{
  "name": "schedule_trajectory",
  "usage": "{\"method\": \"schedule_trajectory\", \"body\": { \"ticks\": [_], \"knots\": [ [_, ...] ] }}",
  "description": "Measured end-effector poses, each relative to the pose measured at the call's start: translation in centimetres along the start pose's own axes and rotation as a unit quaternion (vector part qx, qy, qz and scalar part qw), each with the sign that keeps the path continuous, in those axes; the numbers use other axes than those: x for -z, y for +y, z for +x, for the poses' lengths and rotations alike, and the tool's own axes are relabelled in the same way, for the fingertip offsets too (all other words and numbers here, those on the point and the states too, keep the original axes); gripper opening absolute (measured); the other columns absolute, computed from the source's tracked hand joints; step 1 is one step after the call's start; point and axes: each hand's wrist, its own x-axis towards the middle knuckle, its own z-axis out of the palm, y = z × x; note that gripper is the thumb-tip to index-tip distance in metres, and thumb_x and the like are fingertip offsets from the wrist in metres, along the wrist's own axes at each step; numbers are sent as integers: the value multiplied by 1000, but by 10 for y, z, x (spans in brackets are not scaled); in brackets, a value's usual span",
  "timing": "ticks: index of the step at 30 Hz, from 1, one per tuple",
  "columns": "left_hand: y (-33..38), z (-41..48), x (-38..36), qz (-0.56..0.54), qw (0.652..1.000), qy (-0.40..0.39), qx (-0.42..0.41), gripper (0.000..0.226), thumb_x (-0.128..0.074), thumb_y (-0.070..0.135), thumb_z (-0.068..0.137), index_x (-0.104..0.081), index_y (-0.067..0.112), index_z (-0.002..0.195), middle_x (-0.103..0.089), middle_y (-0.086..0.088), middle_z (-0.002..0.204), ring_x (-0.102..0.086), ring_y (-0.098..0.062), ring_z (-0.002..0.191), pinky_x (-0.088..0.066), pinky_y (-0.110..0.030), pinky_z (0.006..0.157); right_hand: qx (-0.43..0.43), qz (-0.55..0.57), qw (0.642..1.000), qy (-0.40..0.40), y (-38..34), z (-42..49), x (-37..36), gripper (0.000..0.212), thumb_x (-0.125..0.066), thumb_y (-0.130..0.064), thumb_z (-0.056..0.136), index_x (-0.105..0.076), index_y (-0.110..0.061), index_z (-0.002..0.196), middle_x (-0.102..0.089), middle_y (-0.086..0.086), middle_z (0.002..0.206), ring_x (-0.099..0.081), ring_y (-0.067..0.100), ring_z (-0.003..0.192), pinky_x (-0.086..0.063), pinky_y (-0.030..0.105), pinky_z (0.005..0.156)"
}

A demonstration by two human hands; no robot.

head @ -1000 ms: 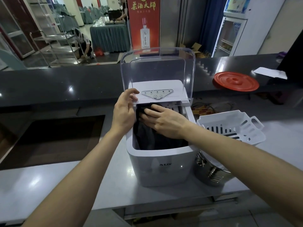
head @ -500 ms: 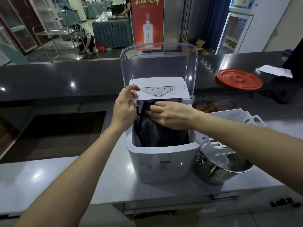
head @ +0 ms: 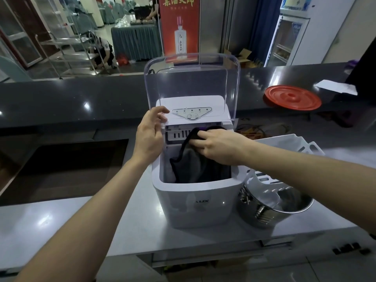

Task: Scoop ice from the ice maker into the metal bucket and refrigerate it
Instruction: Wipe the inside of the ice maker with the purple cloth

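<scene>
**Cloth inside ice maker, bucket parked to its right**

- Ice maker: white, on the grey surface, centre of view. Clear lid flipped up and standing upright at the back. Control panel sits on top, just behind the opening.
- Right hand: reaches into the opening from the right. Its fingers lie over a bunched dark cloth and hold it up at the slotted back wall, just under the panel. Thumb is hidden. The rest of the cloth hangs down into the bin, filling most of it.
- Left hand: at the top left corner of the ice maker. Thumb points over the panel edge and the other digits are loosely curled with nothing in them. Can't tell if it is actually touching the housing.
- Bucket: metal, upright on the surface, just right of the ice maker near the front edge. Touching or not, can't tell.
- White slotted basket: tilted, with its lower end down in the bucket and its upper end sticking out behind. The right forearm crosses in front of it.
- Dark raised counter behind: red round lid lying flat at the right, white paper beyond it.
</scene>
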Motion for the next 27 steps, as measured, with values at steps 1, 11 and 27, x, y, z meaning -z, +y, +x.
{"method": "schedule_trajectory", "body": {
  "ticks": [1, 11, 27],
  "knots": [
    [1, 0, 0, -1, 1000, -1, 1, 49, -36, 1, 98, -61, 31, 129, -64, 0, 110, -65, -20, 106, -57, -43, 96, -25, 16, 999, -24, -1, -2, 3, 47, -26, -10, 105, -72, -13, 117, -55, 3, 138, -49, 29, 119, -51, 40, 88],
    [0, 0, 0, 1, 1000, -3, 4, 52, -39, -5, 102, -59, 33, 129, -64, -1, 110, -64, -20, 107, -59, -48, 96, -132, 61, 988, -59, -10, 1, 10, 36, -35, -12, 106, -71, -15, 111, -64, 7, 117, -58, 29, 105, -51, 42, 85],
    [0, 0, -1, -5, 1000, 4, -11, 50, -36, 1, 96, -59, 32, 128, -64, -1, 107, -63, -19, 97, -57, -46, 86, -242, 224, 943, 39, -33, 35, 11, 59, -76, -46, 78, -58, -7, 117, -50, 14, 120, -56, 33, 95, -57, 46, 70]
  ]
}}
